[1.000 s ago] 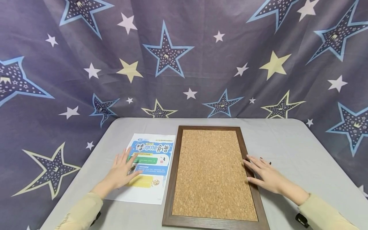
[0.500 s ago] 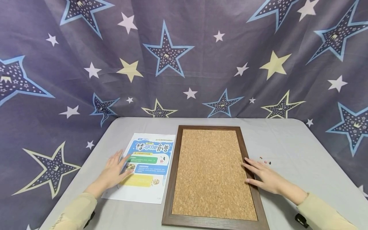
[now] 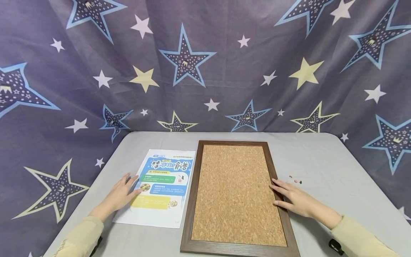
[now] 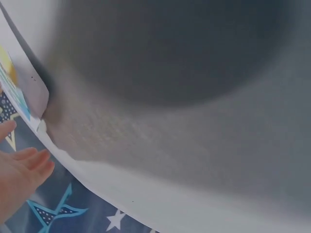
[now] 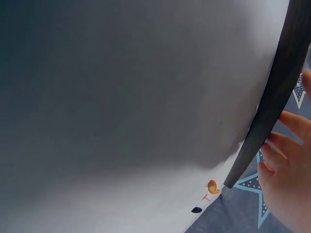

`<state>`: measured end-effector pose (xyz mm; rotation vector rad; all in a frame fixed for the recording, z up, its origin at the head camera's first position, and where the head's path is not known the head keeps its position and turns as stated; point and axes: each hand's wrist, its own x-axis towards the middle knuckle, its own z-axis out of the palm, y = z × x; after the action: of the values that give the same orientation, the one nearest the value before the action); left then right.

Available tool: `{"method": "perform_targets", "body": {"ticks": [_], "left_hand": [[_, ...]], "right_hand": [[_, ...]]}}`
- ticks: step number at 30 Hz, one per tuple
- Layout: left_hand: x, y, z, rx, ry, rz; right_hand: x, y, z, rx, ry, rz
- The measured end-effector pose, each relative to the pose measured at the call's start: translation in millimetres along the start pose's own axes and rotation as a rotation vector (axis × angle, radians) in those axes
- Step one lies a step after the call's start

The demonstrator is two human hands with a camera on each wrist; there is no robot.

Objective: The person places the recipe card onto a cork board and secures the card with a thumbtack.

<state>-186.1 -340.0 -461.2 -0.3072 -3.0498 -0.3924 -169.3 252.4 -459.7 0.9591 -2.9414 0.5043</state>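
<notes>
A brown-framed cork board (image 3: 237,192) lies flat in the middle of the table. To its left is a printed paper poster (image 3: 160,218) with blue, green and yellow panels. My left hand (image 3: 116,197) is spread at the poster's left edge, its fingertips over the paper; contact is hard to judge. My right hand (image 3: 297,198) rests on the board's right side with fingers extended over the frame (image 5: 265,109). Beyond that hand lie a few small push pins (image 3: 295,181); in the right wrist view an orange pin (image 5: 212,187) and a dark pin (image 5: 196,210) show.
The grey cloth-covered table (image 3: 340,175) extends on both sides of the board. Behind it hangs a purple star-patterned curtain (image 3: 224,82), which also runs along the left and right sides.
My left hand has slid left and toward me, off the poster's middle to its edge, uncovering more print. The right hand has shifted slightly toward me, so the pins show more.
</notes>
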Motion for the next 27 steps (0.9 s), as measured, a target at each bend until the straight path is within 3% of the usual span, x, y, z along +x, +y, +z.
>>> {"method": "perform_targets", "body": {"ticks": [15, 23, 27], "left_hand": [[-2.0, -9.5, -0.7, -0.055, -0.018, -0.014], [-1.2, -7.6, -0.3, -0.063, 0.011, 0.027], [0.1, -4.9, 0.4, -0.089, 0.011, 0.009]], "right_hand": [[0.5, -1.6, -0.1, 0.004, 0.025, -0.038], [-0.5, -2.4, 0.5, 0.027, 0.016, -0.035], [-0.3, -2.7, 0.0, 0.038, 0.011, -0.031]]}}
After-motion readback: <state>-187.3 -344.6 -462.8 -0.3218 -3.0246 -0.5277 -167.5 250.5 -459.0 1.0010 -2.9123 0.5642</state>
